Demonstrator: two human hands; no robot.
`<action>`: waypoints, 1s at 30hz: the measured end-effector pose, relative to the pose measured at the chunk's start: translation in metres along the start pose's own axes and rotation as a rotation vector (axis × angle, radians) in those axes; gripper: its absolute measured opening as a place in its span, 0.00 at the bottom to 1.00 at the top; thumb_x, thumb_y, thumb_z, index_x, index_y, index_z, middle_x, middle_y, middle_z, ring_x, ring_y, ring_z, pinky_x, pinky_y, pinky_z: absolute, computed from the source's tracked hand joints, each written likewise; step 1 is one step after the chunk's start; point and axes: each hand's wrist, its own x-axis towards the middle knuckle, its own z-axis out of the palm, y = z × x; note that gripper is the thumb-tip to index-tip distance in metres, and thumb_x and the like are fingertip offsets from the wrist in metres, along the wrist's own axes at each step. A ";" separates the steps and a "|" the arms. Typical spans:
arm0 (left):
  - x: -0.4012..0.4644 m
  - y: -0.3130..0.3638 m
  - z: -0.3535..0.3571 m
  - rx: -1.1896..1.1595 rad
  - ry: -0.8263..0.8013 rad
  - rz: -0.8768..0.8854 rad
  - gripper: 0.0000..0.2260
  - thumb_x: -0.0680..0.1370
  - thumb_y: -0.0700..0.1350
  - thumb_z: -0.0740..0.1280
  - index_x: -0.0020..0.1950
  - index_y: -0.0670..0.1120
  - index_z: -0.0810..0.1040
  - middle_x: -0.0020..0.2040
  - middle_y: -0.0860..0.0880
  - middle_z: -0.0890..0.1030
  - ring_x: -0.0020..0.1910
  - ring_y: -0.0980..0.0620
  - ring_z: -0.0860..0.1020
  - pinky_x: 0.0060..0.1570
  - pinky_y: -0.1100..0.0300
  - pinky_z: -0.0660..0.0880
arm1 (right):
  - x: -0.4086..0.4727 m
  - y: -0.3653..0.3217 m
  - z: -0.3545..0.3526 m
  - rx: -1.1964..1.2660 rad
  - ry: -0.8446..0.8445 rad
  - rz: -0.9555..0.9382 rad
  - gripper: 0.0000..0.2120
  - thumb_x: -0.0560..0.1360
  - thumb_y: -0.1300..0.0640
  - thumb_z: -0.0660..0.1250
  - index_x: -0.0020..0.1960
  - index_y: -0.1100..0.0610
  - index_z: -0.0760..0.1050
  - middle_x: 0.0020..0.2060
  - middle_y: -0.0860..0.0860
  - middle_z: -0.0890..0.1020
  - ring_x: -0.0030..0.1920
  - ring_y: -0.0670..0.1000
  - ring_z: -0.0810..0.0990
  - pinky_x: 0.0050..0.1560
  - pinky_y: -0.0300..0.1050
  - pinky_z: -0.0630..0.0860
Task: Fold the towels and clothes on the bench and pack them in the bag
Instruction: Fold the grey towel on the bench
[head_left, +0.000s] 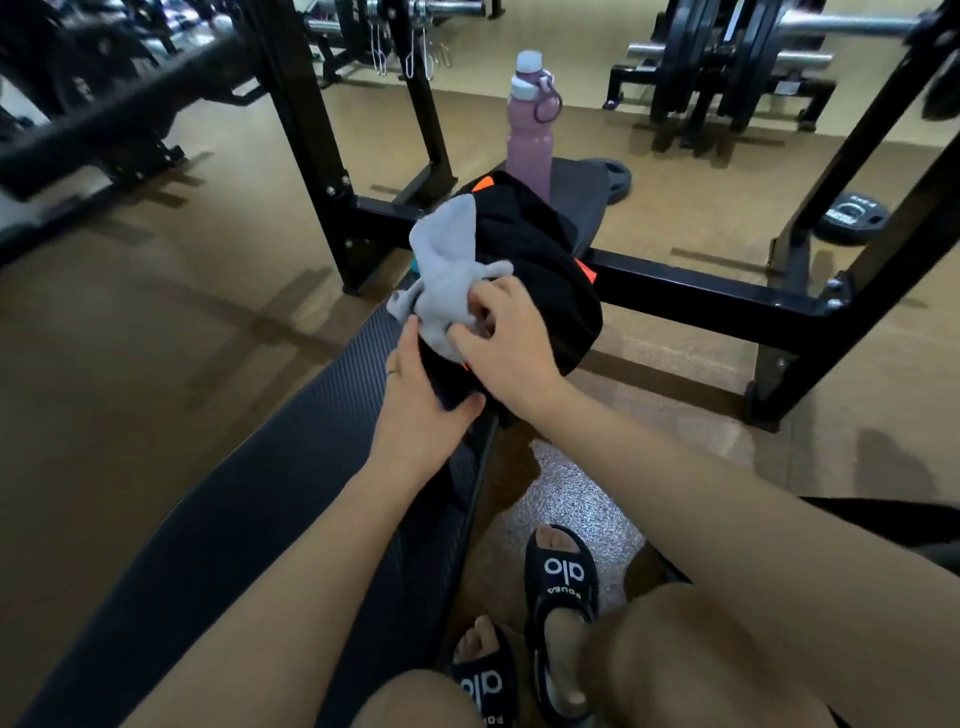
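Observation:
A black bag (540, 270) with orange trim sits on the dark padded bench (249, 519). A crumpled grey towel (447, 260) sticks out of its near opening. My right hand (506, 343) pinches the grey towel's lower part at the bag's mouth. My left hand (421, 410) grips the bag's near edge from below, thumb on the black fabric. A bit of teal cloth (414, 266) shows behind the towel on the left.
A pink water bottle (530, 130) stands on the bench's far end behind the bag. The black steel rack frame (701, 291) crosses under the bench. Weight plates (852, 218) lie on the floor to the right. My sandalled feet (561, 582) are below.

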 end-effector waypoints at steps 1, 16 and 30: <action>-0.006 0.010 -0.004 0.032 0.043 0.039 0.48 0.71 0.51 0.78 0.81 0.55 0.50 0.74 0.48 0.65 0.67 0.56 0.68 0.62 0.53 0.72 | -0.015 -0.014 -0.008 0.060 -0.037 -0.015 0.13 0.70 0.61 0.69 0.37 0.51 0.65 0.38 0.45 0.67 0.35 0.42 0.68 0.36 0.33 0.63; -0.151 0.106 -0.042 0.128 -0.157 0.233 0.16 0.81 0.59 0.63 0.48 0.47 0.69 0.38 0.49 0.79 0.36 0.48 0.79 0.37 0.49 0.75 | -0.121 -0.107 -0.121 0.501 -0.028 0.501 0.13 0.63 0.56 0.75 0.36 0.51 0.70 0.37 0.54 0.76 0.40 0.52 0.76 0.38 0.47 0.71; -0.173 0.116 -0.093 0.231 -0.435 0.287 0.04 0.79 0.42 0.65 0.53 0.46 0.74 0.51 0.49 0.77 0.47 0.48 0.77 0.51 0.50 0.76 | -0.141 -0.133 -0.155 0.126 -0.313 0.480 0.17 0.63 0.46 0.78 0.45 0.53 0.78 0.41 0.51 0.82 0.44 0.53 0.81 0.48 0.55 0.78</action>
